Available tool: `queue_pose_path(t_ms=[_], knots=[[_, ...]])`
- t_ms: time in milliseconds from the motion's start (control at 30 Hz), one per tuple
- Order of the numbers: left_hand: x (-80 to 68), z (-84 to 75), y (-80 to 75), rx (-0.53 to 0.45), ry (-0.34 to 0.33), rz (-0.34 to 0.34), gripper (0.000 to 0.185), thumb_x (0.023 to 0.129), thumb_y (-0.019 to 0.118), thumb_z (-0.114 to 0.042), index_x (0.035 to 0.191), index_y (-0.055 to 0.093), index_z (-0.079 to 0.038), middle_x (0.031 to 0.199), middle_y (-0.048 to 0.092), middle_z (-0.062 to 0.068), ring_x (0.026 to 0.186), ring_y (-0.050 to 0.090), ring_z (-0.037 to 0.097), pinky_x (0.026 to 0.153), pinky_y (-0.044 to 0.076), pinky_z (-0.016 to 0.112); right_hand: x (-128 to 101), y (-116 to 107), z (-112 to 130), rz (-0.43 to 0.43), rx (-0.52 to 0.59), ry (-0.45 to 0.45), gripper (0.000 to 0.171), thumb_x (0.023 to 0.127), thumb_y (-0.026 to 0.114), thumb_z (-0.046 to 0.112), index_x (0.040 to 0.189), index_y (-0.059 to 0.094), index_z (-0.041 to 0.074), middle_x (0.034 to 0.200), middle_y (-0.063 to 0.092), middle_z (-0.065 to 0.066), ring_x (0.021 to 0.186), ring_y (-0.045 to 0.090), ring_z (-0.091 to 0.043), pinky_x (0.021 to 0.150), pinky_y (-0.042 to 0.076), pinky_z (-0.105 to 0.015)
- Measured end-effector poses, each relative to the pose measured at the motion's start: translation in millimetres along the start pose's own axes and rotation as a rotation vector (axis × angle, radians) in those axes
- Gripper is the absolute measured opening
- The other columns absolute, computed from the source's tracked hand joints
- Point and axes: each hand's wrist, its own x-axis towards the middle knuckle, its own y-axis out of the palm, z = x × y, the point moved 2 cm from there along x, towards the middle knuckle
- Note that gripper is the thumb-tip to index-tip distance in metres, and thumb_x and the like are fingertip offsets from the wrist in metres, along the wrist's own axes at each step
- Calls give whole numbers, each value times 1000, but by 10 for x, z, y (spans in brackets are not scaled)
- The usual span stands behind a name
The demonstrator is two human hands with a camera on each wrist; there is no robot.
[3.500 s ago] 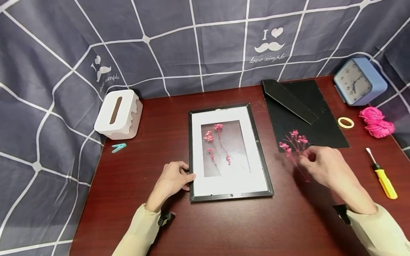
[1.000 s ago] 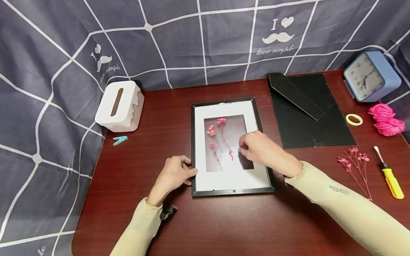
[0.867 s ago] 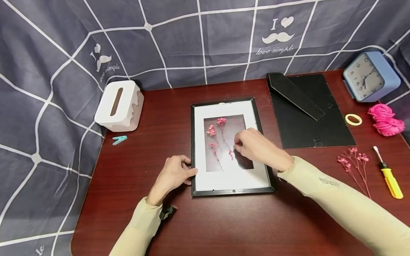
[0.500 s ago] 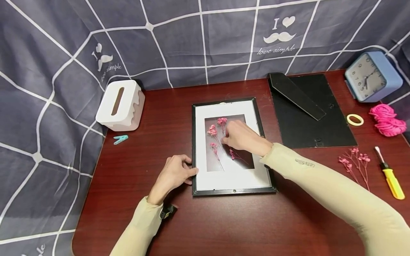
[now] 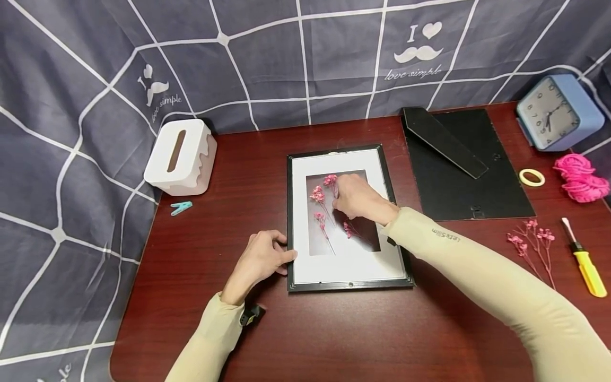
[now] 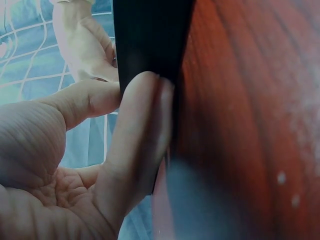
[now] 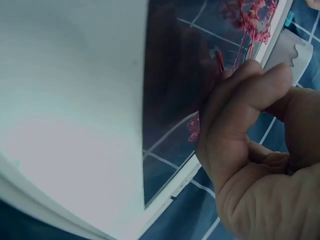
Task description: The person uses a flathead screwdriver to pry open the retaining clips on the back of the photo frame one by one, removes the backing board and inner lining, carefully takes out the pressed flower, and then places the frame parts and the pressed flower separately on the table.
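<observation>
A black picture frame (image 5: 350, 286) with a white mat lies on the table. Inside its window are several pink dried flower sprigs: a left one (image 5: 317, 194), a lower one (image 5: 320, 218) and a small one (image 5: 348, 229) slanting right. My left hand (image 5: 262, 254) grips the frame's left side, thumb over the rim, fingers against the outer edge. Over the window, my right hand (image 5: 358, 196) has curled fingers and appears to pinch the stem of the top dried flower sprig (image 5: 330, 180); the fingertips partly hide that stem. The right wrist view shows pink flowers (image 7: 255, 20) just beyond the fingers.
A black backing board (image 5: 458, 196) with a stand leg lies right of the frame. Farther right are a spare sprig (image 5: 532, 241), screwdriver (image 5: 587, 265), tape ring (image 5: 532, 178), pink yarn (image 5: 579, 178) and blue clock (image 5: 558, 114). Leftward are a tissue box (image 5: 181, 159) and teal clip (image 5: 181, 207).
My right hand set a branched sprig down at the right, then moved over the frame window and left to the top sprig's stem. The small sprig shifted slightly right. My left hand stayed put.
</observation>
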Motion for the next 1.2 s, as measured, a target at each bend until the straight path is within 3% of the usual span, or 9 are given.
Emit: queue_pose_path(t_ms=[100,200,467,600,833,1033,1200], knots=[[0,4,7,-2,3,-1,37,93,83,-13,125,72,3,83,75,9,57,77,18,58,65,32,-82,-58,46,8,28,16,39,103,67,13,65,66,8,51,67,-3,48,68,-15,54,51,-24],[1,6,9,-7,7,-3,36,93,82,-12,124,71,4,83,76,9,56,77,18,58,65,32,-142,-99,60,-2,56,15,44,102,67,13,58,65,11,49,64,1,48,65,-12,54,47,-23],[3,-16,-15,5,8,-9,38,93,83,-13,126,71,3,85,76,9,58,78,19,58,65,32,-329,-258,140,-37,91,31,30,100,66,11,72,74,4,54,66,-1,50,60,-11,53,41,-23],[8,-10,-7,-6,0,-8,37,93,83,-12,126,71,2,85,75,9,57,78,19,58,65,32,-469,-313,116,-76,116,19,31,101,65,11,73,74,3,56,66,-2,52,59,-11,54,39,-24],[-20,32,55,-44,-4,0,34,93,83,-9,122,72,3,83,74,11,55,76,19,59,66,33,-839,-349,-30,-153,104,20,26,96,60,10,73,73,8,59,65,0,57,55,-14,56,37,-28],[-25,36,76,-35,2,-22,34,92,84,-10,121,72,2,84,74,10,55,77,19,58,66,34,-1154,-366,-210,-225,119,47,17,98,66,13,86,77,9,64,64,1,64,57,-16,61,42,-30],[-31,16,72,-20,-1,-32,35,92,84,-11,122,72,2,85,74,10,54,76,19,58,65,33,-1417,-358,-392,-264,132,70,16,99,67,14,85,74,10,64,66,2,63,59,-14,60,40,-29]])
